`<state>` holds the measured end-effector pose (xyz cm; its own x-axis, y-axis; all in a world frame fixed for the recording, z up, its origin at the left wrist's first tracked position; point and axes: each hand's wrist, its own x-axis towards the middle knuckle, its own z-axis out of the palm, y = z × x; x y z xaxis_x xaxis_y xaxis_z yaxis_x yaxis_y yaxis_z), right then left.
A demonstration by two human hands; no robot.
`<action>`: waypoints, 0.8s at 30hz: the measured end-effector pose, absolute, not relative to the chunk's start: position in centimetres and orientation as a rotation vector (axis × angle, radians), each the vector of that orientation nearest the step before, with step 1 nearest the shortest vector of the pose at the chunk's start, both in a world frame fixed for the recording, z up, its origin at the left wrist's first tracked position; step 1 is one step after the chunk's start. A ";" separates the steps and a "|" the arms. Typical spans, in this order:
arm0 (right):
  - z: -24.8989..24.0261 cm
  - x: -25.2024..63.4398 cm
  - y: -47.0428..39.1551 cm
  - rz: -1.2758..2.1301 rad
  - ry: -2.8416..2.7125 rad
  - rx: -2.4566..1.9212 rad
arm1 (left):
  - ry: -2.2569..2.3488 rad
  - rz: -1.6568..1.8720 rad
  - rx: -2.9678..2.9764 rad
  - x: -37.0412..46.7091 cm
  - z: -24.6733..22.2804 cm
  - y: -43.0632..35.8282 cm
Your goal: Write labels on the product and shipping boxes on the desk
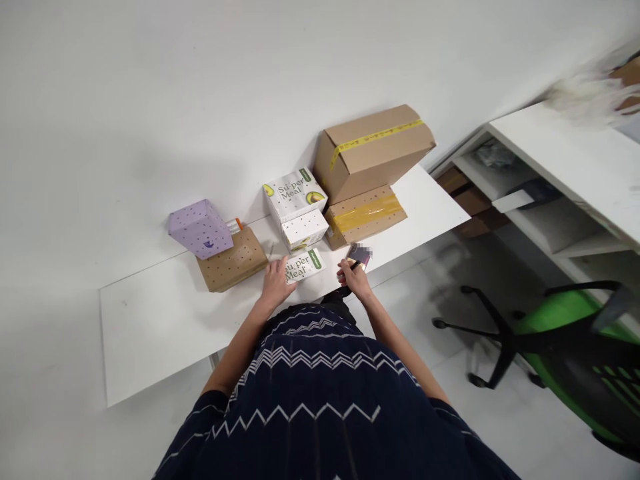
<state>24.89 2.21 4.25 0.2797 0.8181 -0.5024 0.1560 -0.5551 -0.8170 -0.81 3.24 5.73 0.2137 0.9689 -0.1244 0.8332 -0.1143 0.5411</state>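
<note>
A small white "Su-per Meal" box (306, 265) lies near the table's front edge, its printed face up. My left hand (277, 285) grips its left end, with the fingers at the far corner and the thumb at the near one. In my right hand (355, 279) is a black pen (355, 265), its tip pointing away from the box. Just beyond that hand rests a small dark item (359, 253), partly blurred out, so its kind is unclear. A second white box (304, 229) stands behind the gripped one, against a larger "Su-per Meal" box (295, 193).
On the white table (150, 327), a purple box (201, 228) leans on a brown spotted box (234, 261) at left. A large carton (375, 148) and a taped carton (367, 215) stand at right. A shelf unit (565, 160) and green chair (565, 333) are further right.
</note>
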 end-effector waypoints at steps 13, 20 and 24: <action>4.9 22.9 2.6 1.380 -1.196 -1.866 | 1.540 0.664 1.293 -5.3 0.4 0.8; 3.4 23.1 2.3 1.438 -1.056 -1.908 | 1.540 0.745 1.713 -3.6 5.7 1.8; 4.3 23.5 1.9 1.323 -1.047 -1.948 | 1.625 0.575 1.942 -1.6 8.4 2.9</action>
